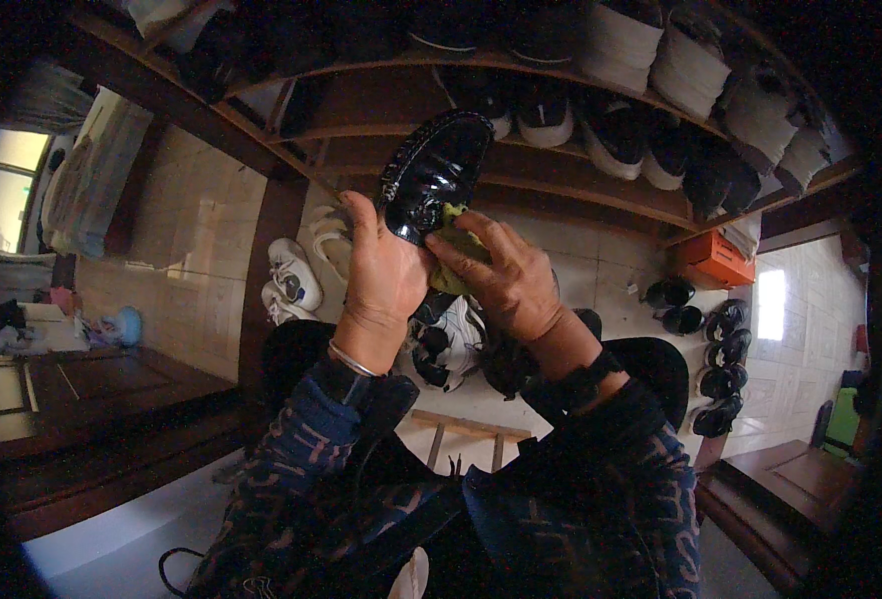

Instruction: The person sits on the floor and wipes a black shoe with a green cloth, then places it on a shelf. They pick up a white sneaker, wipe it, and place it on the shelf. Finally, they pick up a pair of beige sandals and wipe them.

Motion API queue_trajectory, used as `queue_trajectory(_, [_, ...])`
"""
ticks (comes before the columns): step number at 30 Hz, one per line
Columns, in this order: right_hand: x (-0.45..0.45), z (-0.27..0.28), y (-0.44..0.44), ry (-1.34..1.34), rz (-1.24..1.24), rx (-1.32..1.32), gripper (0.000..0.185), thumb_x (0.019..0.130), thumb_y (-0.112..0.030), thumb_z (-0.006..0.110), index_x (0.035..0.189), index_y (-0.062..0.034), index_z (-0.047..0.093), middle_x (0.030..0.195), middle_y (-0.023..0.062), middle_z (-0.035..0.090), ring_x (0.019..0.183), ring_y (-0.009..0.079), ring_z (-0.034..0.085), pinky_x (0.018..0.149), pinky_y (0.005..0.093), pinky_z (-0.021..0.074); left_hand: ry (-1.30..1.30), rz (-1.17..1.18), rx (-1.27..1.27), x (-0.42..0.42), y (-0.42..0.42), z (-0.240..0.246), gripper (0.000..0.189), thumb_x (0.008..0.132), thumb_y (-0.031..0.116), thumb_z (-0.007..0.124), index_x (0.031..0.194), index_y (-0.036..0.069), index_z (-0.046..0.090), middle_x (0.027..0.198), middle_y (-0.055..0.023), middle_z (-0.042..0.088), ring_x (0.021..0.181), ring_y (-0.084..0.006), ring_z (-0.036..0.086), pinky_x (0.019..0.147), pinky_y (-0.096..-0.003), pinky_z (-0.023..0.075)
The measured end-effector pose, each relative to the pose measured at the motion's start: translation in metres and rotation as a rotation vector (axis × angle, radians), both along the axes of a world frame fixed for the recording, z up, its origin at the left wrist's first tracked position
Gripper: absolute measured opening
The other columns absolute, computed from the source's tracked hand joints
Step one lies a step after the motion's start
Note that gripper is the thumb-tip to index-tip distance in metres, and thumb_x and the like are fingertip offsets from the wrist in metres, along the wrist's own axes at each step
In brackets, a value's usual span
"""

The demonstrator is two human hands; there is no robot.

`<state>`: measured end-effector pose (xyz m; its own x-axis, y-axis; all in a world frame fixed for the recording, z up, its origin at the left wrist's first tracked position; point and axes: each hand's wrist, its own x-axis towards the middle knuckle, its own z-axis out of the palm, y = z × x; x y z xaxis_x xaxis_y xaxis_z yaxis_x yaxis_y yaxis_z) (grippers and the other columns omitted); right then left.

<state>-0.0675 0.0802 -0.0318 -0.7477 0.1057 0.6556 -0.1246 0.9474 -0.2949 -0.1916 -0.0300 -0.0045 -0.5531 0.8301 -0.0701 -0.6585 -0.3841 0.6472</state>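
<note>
A glossy black leather shoe [438,168] is tilted up in front of me, its rounded toe pointing away. My left hand [390,273] supports it from below left, palm up with the thumb raised; the curled fingers are hidden. Bunched in my right hand [507,271] is a yellow-green cloth [452,281], pressed by the fingertips against the lower right part of the shoe. Below my hands, a white sneaker with dark parts [459,333] and other dark footwear rest on the floor.
A wooden shoe rack [590,196] with several shoes spans the far side. White sneakers [295,277] lie on the floor at left. At right are an orange box [716,258] and several black shoes [721,367]. A small wooden frame [471,425] is near my lap.
</note>
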Motion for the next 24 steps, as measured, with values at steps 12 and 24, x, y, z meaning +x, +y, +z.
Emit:
queue_trajectory(12, [0.000,-0.003,0.002,-0.023,-0.020,-0.146,0.047,0.070,-0.009,0.070,0.116,-0.0178,0.067,0.119,0.0112,0.058,0.094,0.0308,0.063,0.076,0.0382,0.0557,-0.142,0.027,0.102,-0.004,0.001,-0.001,0.088,0.090,0.071,0.040,0.140,-0.001,0.044,0.139,-0.0130,0.053,0.125,-0.0303,0.049,0.109,-0.0430,0.0353])
queue_trajectory(24, [0.003,0.011,0.005,-0.066,-0.126,-0.965,0.046,0.091,-0.037,0.058,0.122,-0.0044,0.062,0.118,0.0213,0.053,0.107,0.0393,0.057,0.090,0.0436,0.0491,-0.205,-0.072,0.225,-0.003,-0.002,0.001,0.084,0.091,0.066,0.045,0.143,0.000,0.040,0.143,-0.0142,0.048,0.129,-0.0317,0.046,0.110,-0.0440,0.0354])
